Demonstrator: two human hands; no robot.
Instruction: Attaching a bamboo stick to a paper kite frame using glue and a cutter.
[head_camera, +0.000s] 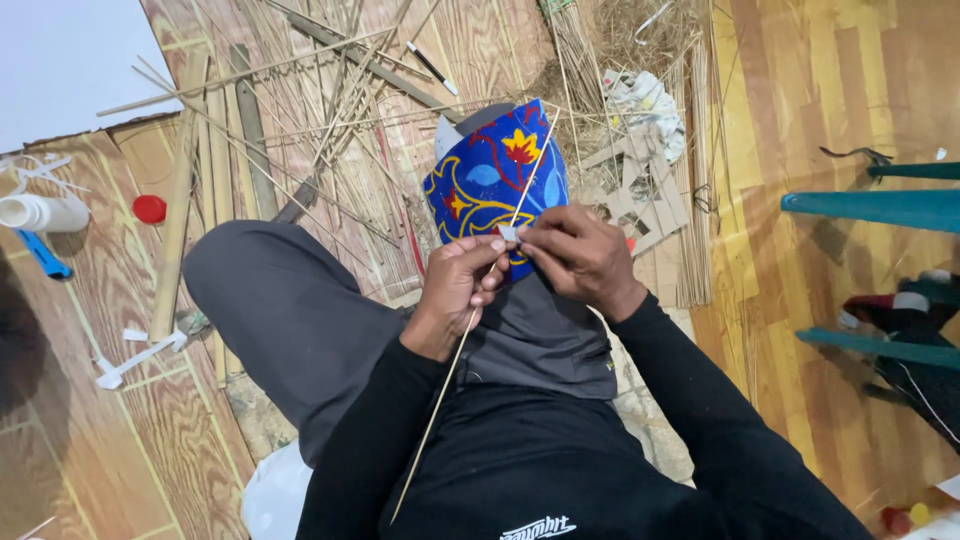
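My left hand (460, 292) grips a long thin bamboo stick (446, 382) that runs from near my waist up past my fingers to its tip over the floor. My right hand (578, 256) pinches a small white piece (508, 233) against the stick, right beside the left fingertips. Both hands hover over my raised knee, which is draped in a blue cloth with red and yellow flowers (487, 172). My grey trouser leg (290, 310) bends out to the left.
Many bamboo slats and thin sticks (300, 120) lie scattered on the wood-pattern floor. A white glue bottle (45, 212), red cap (149, 208) and blue tool (43, 254) sit at left. Cardboard scraps (645, 195) and straw lie ahead; teal furniture legs (880, 208) stand right.
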